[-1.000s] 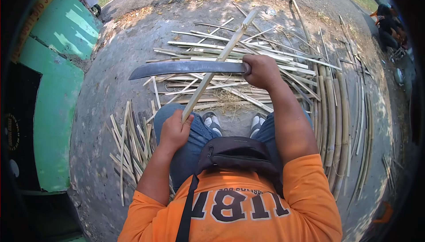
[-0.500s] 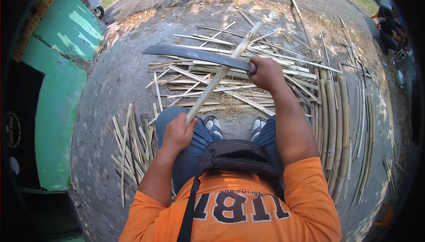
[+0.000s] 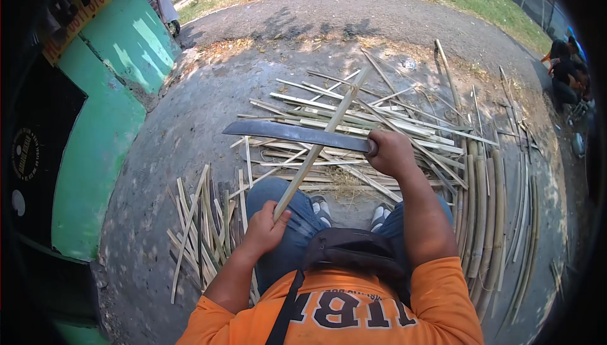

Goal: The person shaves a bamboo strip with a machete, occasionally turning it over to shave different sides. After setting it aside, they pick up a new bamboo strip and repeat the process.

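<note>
My left hand (image 3: 266,226) is closed around the lower end of a pale bamboo strip (image 3: 325,133), which slants up and away to the right over my left knee. In my right hand (image 3: 393,153) is the handle of a machete (image 3: 297,134). Its long dark blade points left and crosses over the strip near the middle. Beneath both lies a loose pile of split bamboo strips (image 3: 436,136) on the ground in front of my feet.
Another heap of strips (image 3: 196,237) lies left of my legs. Long bamboo poles (image 3: 484,218) lie to my right. A green wall (image 3: 104,155) stands at left, a road (image 3: 303,19) runs ahead, and a person (image 3: 564,76) is at far right.
The view has tilted up and shifted, so the scene sits lower and more to the right. Both hands keep their holds, and the blade still crosses the strip, now a little lower along it.
</note>
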`<state>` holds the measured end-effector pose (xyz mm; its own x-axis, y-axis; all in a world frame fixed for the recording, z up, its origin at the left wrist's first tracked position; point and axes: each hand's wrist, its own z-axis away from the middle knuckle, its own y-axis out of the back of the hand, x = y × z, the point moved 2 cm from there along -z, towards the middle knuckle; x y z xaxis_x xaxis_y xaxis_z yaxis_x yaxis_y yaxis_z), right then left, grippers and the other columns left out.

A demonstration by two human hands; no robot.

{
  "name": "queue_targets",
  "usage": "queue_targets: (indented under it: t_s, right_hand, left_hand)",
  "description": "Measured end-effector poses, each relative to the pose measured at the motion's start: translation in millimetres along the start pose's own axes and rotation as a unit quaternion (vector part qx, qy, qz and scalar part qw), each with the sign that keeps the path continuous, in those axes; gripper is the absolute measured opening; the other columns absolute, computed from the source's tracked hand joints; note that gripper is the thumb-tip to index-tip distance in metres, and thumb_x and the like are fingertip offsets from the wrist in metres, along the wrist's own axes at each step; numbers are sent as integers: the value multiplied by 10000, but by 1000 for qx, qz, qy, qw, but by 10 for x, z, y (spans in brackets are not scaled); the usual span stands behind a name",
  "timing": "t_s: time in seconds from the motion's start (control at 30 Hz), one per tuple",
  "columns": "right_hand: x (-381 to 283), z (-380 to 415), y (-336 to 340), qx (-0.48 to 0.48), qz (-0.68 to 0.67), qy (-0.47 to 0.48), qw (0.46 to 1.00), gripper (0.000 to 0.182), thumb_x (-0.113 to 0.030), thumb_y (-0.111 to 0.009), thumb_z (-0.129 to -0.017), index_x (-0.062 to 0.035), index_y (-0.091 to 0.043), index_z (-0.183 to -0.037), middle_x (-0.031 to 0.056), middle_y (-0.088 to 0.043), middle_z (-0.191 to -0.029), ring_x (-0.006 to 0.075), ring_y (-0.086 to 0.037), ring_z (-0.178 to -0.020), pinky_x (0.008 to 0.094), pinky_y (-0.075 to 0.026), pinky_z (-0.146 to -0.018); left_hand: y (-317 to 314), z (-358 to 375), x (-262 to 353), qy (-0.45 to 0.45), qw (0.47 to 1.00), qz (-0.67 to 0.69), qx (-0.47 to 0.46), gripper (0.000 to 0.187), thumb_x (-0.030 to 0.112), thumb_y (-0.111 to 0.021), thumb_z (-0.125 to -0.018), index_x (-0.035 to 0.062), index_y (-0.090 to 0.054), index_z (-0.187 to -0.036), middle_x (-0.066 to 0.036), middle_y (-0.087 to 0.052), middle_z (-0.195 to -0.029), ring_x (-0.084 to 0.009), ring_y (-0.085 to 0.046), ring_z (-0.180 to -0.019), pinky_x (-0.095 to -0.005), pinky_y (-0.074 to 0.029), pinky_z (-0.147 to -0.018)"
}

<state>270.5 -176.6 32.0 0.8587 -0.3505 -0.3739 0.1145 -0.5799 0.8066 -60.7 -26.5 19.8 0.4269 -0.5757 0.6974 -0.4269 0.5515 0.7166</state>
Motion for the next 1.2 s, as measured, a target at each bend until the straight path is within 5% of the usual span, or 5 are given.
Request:
queue_targets:
  t_s: [0.5, 0.8, 0.9, 1.07, 1.2]
  right_hand:
    - [-26, 4, -10, -62, -29, -14, 998, 199, -296, -735, -800, -117, -701, -881, 126, -730, -806, 381, -712, -781, 499, -554, -706]
    - [274, -97, 6, -34, 33, -164, 985, 145, -265, -669, -815, -135, -717, -856, 169, -717, -800, 412, -706, -794, 537, -562, -713]
    - [264, -100, 73, -48, 25, -157, 986, 147, -261, -664, -822, -132, -719, -869, 172, -719, -817, 416, -705, -806, 543, -560, -712]
    - [152, -53, 126, -121, 6, -12, 993, 140, -233, -701, -766, -102, -710, -813, 156, -694, -778, 399, -688, -808, 519, -552, -727]
    - [349, -90, 141, -63, -58, -97, 992, 177, -244, -683, -795, -85, -733, -858, 186, -697, -776, 438, -672, -778, 528, -541, -716]
  left_hand:
    - [-83, -58, -86, -9, 1000, -4, 12, 486, 466, -630, -1033, -8, -591, -931, -210, -635, -698, -443, -670, -696, -468, -490, -612]
    - [-131, -55, -73, -15, 997, -73, 23, 446, 410, -634, -1034, 4, -530, -880, -280, -630, -717, -529, -639, -748, -553, -480, -613]
    - [-134, -55, -69, -14, 996, -81, 20, 437, 405, -626, -1039, 6, -528, -889, -282, -631, -724, -534, -636, -752, -559, -478, -614]
    - [-143, -49, -86, -26, 997, -73, 19, 414, 386, -618, -1045, 7, -527, -904, -282, -635, -732, -539, -634, -759, -566, -477, -618]
    - [-136, -25, -156, -43, 995, -83, 19, 405, 379, -619, -1044, 10, -525, -907, -280, -634, -729, -542, -633, -760, -575, -476, -622]
